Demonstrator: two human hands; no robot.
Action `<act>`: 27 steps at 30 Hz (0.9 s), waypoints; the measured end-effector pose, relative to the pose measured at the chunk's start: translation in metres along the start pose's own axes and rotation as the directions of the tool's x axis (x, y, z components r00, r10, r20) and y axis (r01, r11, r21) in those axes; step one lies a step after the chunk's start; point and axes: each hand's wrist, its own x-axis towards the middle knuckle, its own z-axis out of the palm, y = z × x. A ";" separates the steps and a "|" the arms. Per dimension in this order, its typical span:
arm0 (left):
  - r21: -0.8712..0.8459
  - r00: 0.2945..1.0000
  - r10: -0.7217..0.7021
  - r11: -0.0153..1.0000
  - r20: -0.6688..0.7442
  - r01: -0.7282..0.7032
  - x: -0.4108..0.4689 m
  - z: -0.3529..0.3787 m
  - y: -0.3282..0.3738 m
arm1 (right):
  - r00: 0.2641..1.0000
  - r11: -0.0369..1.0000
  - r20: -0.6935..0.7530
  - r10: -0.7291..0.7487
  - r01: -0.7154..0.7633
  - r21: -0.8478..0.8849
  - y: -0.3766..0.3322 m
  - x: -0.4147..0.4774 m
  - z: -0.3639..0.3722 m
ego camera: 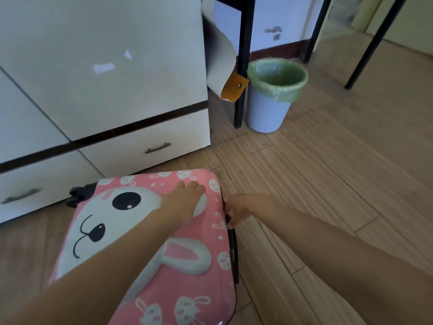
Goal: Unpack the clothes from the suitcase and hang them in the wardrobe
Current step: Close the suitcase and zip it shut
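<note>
- One pink suitcase (pixel 187 299) lies closed on the floor.
- One left hand (pixel 185 200) rests flat on its lid, fingers straight.
- One right hand (pixel 239 209) pinches the dark zip (pixel 232 240) on its right edge.
- Behind it stands one white wardrobe (pixel 93 66) with two drawers.
- One bin (pixel 267 111) stands beyond its far right corner.

Wood-plank floor (pixel 328 172) under me, daylight soft. White wardrobe (pixel 105 66) ahead on my left, low drawers with dark bar handles (pixel 157 147). Beside it black metal legs (pixel 243 66); a pale ribbed bin (pixel 267 113) with green liner (pixel 277 90) just right of one. White wall (pixel 276 17) and dark skirting (pixel 276 49) behind.
</note>
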 end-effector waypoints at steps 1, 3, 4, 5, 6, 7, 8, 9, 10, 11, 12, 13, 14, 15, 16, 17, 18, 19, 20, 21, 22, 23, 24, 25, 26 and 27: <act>0.005 1.000 0.010 1.000 0.006 -0.010 -0.002 0.000 -0.001 | 1.000 1.000 -0.022 -0.006 0.006 0.017 -0.002 -0.003 0.002; 0.014 0.999 0.028 1.000 0.016 -0.028 -0.006 0.002 -0.001 | 0.999 0.999 -0.047 -0.018 0.020 0.040 -0.005 -0.009 0.007; 0.017 0.999 0.034 0.999 0.016 -0.034 -0.009 0.004 -0.001 | 0.998 0.999 -0.060 -0.025 0.027 0.036 -0.007 -0.011 0.011; 0.026 0.999 0.043 0.999 0.010 -0.043 -0.009 0.004 -0.001 | 0.997 0.999 -0.063 -0.034 0.036 0.031 -0.007 -0.012 0.012; 0.036 0.999 0.049 0.998 0.005 -0.049 -0.011 0.006 0.000 | 0.997 0.999 -0.054 -0.047 0.047 0.014 -0.009 -0.012 0.015; 0.045 0.999 0.051 0.998 0.000 -0.051 -0.015 0.008 0.000 | 0.997 0.998 -0.045 -0.065 0.065 0.001 -0.010 -0.010 0.017; 0.061 0.999 0.054 0.997 -0.004 -0.054 -0.017 0.009 0.001 | 0.996 0.996 -0.040 -0.084 0.084 -0.009 -0.009 -0.006 0.020; 0.084 0.998 0.061 0.995 -0.009 -0.060 -0.020 0.009 0.002 | 0.994 0.994 -0.035 -0.104 0.103 -0.025 -0.009 -0.003 0.023; 0.103 0.998 0.066 0.993 -0.010 -0.064 -0.021 0.009 0.002 | 0.992 0.992 -0.031 -0.119 0.118 -0.038 -0.009 -0.004 0.025; 0.112 0.998 0.061 0.992 -0.010 -0.059 -0.024 0.010 0.003 | 0.990 0.990 -0.027 -0.135 0.134 -0.052 -0.009 -0.003 0.027; 0.119 0.999 0.052 0.992 -0.014 -0.050 -0.025 0.009 0.005 | 0.988 0.987 -0.038 -0.149 0.146 -0.059 -0.007 0.000 0.029; 0.119 0.999 0.027 0.993 -0.023 -0.024 -0.026 0.010 0.007 | 0.985 0.984 -0.039 -0.165 0.162 -0.073 -0.005 0.002 0.030; 0.124 1.000 0.005 0.992 -0.029 -0.001 -0.027 0.009 0.011 | 0.985 0.983 -0.040 -0.169 0.166 -0.078 -0.003 0.003 0.031; 0.123 0.999 -0.030 0.992 -0.043 0.035 -0.027 0.010 0.014 | 0.983 0.981 -0.032 -0.180 0.177 -0.077 -0.001 0.007 0.031; 0.117 0.996 -0.062 0.991 -0.057 0.068 -0.027 0.010 0.018 | 0.981 0.980 -0.038 -0.188 0.185 -0.074 0.000 0.010 0.033; 0.099 0.991 -0.107 0.989 -0.075 0.114 -0.029 0.012 0.023 | 0.976 0.974 -0.028 -0.215 0.212 -0.074 0.003 0.013 0.033; 0.087 0.987 -0.138 0.986 -0.088 0.145 -0.029 0.014 0.028 | 0.970 0.969 -0.020 -0.242 0.241 -0.053 0.003 0.013 0.032; 0.079 0.982 -0.154 0.983 -0.108 0.163 -0.029 0.017 0.030 | 0.967 0.967 -0.012 -0.254 0.254 -0.015 0.004 0.014 0.033; 0.062 0.973 -0.187 0.978 -0.133 0.197 -0.029 0.020 0.034 | 0.966 0.966 -0.008 -0.258 0.258 0.002 0.005 0.012 0.030; 0.047 0.964 -0.218 0.973 -0.154 0.228 -0.029 0.023 0.037 | 0.967 0.966 -0.009 -0.256 0.256 0.029 0.009 0.014 0.030; 0.034 0.955 -0.238 0.968 -0.176 0.247 -0.029 0.025 0.040 | 0.967 0.966 -0.020 -0.254 0.255 0.051 0.012 0.011 0.030; 0.024 0.946 -0.261 0.963 -0.193 0.270 -0.028 0.027 0.043 | 0.960 0.959 -0.029 -0.278 0.279 0.044 0.017 0.011 0.030; 0.019 0.939 -0.275 0.958 -0.208 0.285 -0.028 0.028 0.045 | 0.957 0.955 -0.022 -0.289 0.290 0.056 0.018 0.010 0.029; 0.012 0.933 -0.285 0.955 -0.219 0.295 -0.027 0.030 0.046 | 0.957 0.953 -0.015 -0.291 0.291 0.079 0.024 0.014 0.035; 0.001 0.928 -0.294 0.953 -0.230 0.302 -0.027 0.032 0.047 | 0.961 0.956 -0.021 -0.274 0.275 0.104 0.027 0.017 0.041; -0.016 0.922 -0.305 0.950 -0.240 0.310 -0.026 0.034 0.048 | 0.960 0.955 0.003 -0.279 0.277 0.103 0.030 0.019 0.049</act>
